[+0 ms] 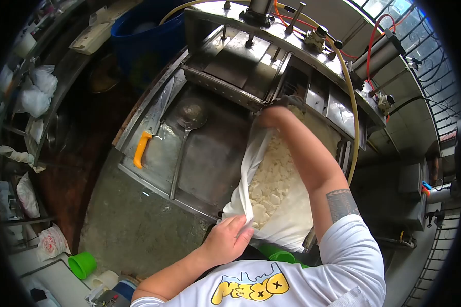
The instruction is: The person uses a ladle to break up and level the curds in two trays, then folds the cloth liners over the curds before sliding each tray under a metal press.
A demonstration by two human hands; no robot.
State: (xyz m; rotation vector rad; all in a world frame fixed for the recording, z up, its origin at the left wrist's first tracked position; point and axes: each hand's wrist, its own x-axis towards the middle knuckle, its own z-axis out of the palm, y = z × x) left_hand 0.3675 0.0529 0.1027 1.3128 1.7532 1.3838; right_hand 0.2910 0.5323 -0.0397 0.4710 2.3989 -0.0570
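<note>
A white cloth (245, 192) lines a frame and is loaded with pale, broken curd-like pieces (271, 176). My left hand (227, 239) pinches the cloth's near left edge between thumb and fingers. At the far end of the same edge, my right hand (269, 116) is closed on the cloth, its fingers mostly hidden by the wrist and shadow. Between the two hands the edge hangs in loose folds. Left of the cloth, a metal ladle (190, 115) and a knife with an orange handle (142, 149) lie on a steel tray (210, 169).
A metal press (271, 25) with hoses and cylinders stands over the far side. A large blue barrel (148, 43) is behind the tray. Green containers sit at lower left (82, 264) and below the cloth (281, 257). Shelves with plastic bags (38, 92) line the left.
</note>
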